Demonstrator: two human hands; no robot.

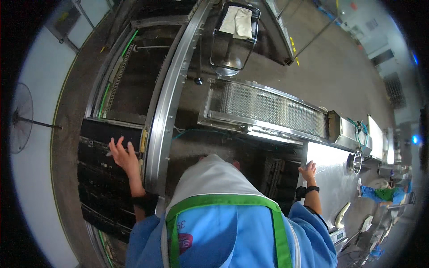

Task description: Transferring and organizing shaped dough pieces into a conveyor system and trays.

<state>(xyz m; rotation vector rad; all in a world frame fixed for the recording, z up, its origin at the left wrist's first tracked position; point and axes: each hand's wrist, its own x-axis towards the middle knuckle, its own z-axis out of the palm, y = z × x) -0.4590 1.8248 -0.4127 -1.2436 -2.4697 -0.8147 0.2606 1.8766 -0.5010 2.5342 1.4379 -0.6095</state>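
Observation:
My left hand (124,156) is over the black slats (100,178) of a long machine on the left, its fingers spread and bent. A small pale bit shows by its fingertips; I cannot make out whether they touch it. On the other side, my right hand (308,172) lies with its fingers apart on the near corner of a shiny steel table (330,178), holding nothing. A dark band circles that wrist. Between my arms hang a white apron (210,174) with green straps and my blue sleeves.
A steel rail (163,116) runs along the machine. Ahead, a mesh conveyor (272,109) crosses toward a metal box (351,134). Pale cloths (237,21) lie on a black-framed stool. The table holds a round steel bowl (356,163). A co-worker in blue (386,194) stands far right; a fan (22,118) stands left.

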